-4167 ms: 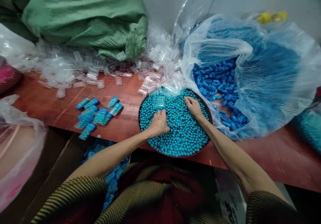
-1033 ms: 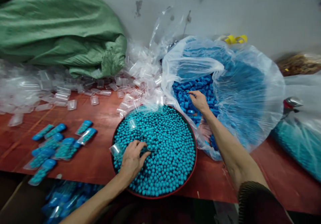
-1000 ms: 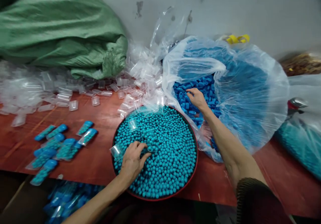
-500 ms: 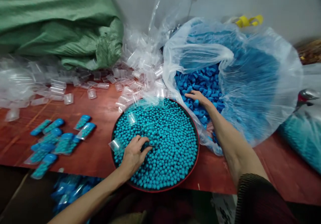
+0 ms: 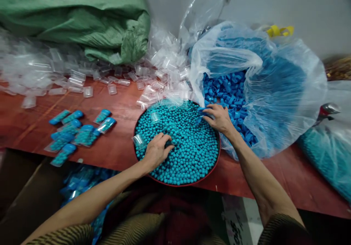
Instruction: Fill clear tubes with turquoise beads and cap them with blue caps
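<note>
My left hand (image 5: pixel 158 151) is curled over a round tray (image 5: pixel 179 185) full of turquoise beads (image 5: pixel 189 157). Its fingers close around a clear plastic container (image 5: pixel 172 129), hard to make out against the beads. Over the tray's right rim, my right hand (image 5: pixel 218 119) pinches a blue plastic cap (image 5: pixel 202 110); whether it holds more than one cap is unclear. Behind that hand lies an opened clear bag (image 5: pixel 285 91) with many loose blue caps (image 5: pixel 226 87) inside. Two empty clear containers, one of them a short tube (image 5: pixel 155 117), rest on the beads at the left.
Filled, capped containers (image 5: pixel 85 134) lie in a group on the red table (image 5: pixel 115 146) at left. Empty clear containers (image 5: pixel 161 60) are heaped along the back beside a green sack (image 5: pixel 115 22). A bag of turquoise beads (image 5: pixel 326 157) stands at right. More blue-capped packs (image 5: pixel 82 181) sit below the table edge.
My right hand has come out of the bag of caps to the tray's right rim, bringing a blue cap. My left hand stays over the beads. The camera view has shifted.
</note>
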A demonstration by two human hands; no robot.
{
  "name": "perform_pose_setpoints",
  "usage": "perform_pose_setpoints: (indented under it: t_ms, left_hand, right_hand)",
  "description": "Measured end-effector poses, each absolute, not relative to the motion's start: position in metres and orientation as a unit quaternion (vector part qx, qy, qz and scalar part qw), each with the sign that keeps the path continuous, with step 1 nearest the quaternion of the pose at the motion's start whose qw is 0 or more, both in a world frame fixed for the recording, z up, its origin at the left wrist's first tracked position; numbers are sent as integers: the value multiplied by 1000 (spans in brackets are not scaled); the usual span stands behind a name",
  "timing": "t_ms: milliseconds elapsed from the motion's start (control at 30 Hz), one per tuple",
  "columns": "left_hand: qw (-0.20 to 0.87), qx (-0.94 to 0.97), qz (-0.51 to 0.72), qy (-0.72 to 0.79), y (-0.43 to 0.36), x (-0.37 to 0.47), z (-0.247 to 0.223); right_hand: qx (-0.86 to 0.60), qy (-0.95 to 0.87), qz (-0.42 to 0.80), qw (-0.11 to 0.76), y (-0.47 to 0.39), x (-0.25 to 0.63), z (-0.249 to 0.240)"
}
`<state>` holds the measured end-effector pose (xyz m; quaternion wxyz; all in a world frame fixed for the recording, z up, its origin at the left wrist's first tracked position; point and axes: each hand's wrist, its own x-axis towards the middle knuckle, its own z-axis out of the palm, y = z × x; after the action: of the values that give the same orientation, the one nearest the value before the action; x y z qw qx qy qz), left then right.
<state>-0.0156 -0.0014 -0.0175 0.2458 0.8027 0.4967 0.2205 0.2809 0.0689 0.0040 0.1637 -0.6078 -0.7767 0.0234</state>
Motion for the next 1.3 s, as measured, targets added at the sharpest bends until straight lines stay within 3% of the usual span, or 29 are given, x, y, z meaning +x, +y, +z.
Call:
perform_pose_setpoints:
  t_ms: [100, 300, 467, 567, 633, 700, 767, 833, 933, 1100, 1300]
  left_hand:
    - [259, 803, 210, 495, -1, -15, -16]
    - [280, 795, 205, 497, -1, -15, -16]
    - [291, 795, 208, 490, -1, -14, -15]
    - [301, 791, 201, 493, 0, -14, -14]
    - [306, 787, 204, 496, 1, -14, -14]
    - [311, 784, 214, 493, 1, -15, -15]
    - [317, 780, 222, 492, 1, -16, -14]
    - [324, 775, 216, 498, 1, -17, -13]
    - [327, 774, 192, 508, 0, -17, -12]
    - [316, 800, 176, 479, -1, -15, -14]
    - [344, 788, 175, 480, 1, -17, -13]
  right_hand:
    - [-579, -806, -17, 123, 51, 269, 3]
    - [-648, -733, -76, 194, 33, 259, 17]
    - [-619, -784, -43, -14, 32, 227, 7]
    - [-632, -772, -29, -60, 39, 211, 0]
    - [-634, -773, -3, -2, 42, 207, 1]
    - [-632, -764, 52, 121, 40, 207, 3]
    - [-637, -712, 162, 245, 33, 208, 5]
    - [-650, -633, 296, 298, 23, 211, 3]
    - [-682, -603, 346, 228, 7, 219, -1]
    - [-695, -711, 91, 55, -6, 224, 5]
    - [-635, -772, 27, -23, -3, 203, 5]
